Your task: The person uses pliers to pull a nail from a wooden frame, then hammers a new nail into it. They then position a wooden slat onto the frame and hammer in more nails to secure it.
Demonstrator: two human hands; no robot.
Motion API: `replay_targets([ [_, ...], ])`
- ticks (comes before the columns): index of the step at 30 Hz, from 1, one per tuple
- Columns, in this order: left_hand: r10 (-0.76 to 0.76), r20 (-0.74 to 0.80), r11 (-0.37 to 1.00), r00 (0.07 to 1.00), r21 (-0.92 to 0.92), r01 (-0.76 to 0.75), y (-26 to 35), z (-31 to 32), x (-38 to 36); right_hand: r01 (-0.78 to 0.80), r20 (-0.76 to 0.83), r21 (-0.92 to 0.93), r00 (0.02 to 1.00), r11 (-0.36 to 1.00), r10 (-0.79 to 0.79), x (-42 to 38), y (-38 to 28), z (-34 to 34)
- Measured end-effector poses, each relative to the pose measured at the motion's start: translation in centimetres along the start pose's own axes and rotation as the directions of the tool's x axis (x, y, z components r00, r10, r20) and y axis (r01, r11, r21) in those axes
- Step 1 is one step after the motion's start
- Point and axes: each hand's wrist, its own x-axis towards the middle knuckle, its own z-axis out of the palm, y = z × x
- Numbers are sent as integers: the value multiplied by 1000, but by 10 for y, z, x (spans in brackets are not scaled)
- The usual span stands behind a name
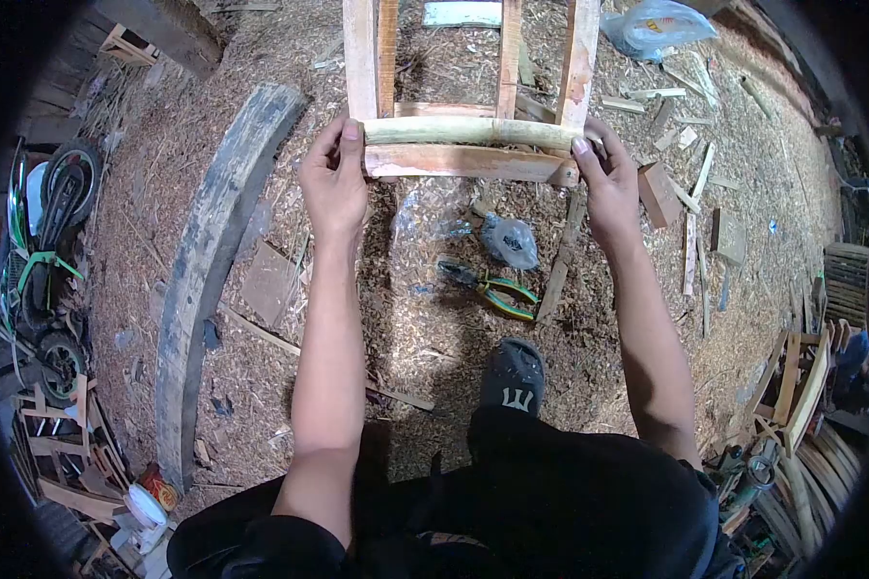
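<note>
A pale, rounded wooden strip (463,132) lies across a wooden frame (361,58), just above the frame's reddish lower rail (468,163). My left hand (336,183) grips the strip's left end, thumb on top and fingers curled behind. At its right end my right hand (610,183) holds it the same way, the thumb pressed near the frame's corner. The fingertips of both hands are partly hidden behind the wood.
Pliers with green and yellow handles (502,294) and a small plastic bag (510,241) lie on the chip-covered ground. A long weathered beam (212,241) stretches along the left. Wood offcuts (658,193) are scattered right. A motorbike (43,261) is far left.
</note>
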Motion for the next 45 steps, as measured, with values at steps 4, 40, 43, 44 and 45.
replay_targets([
  [4, 127, 1, 986, 992, -105, -126, 5, 2, -7, 34, -74, 74, 997, 997, -29, -7, -8, 7],
  [40, 160, 119, 936, 980, -334, -112, -14, -6, -5, 174, -187, 1, 967, 985, -171, -19, -13, 12],
  [43, 164, 122, 932, 979, -343, -114, -12, -5, -6, 327, -50, -485, 916, 811, -399, -12, -16, 7],
  [44, 179, 126, 925, 976, -359, -123, -12, -5, -6, 327, -50, -485, 916, 811, -399, -12, -18, 6],
  [45, 179, 126, 925, 976, -359, -124, -8, -3, -7, 275, -43, -476, 941, 835, -335, -12, -21, 5],
])
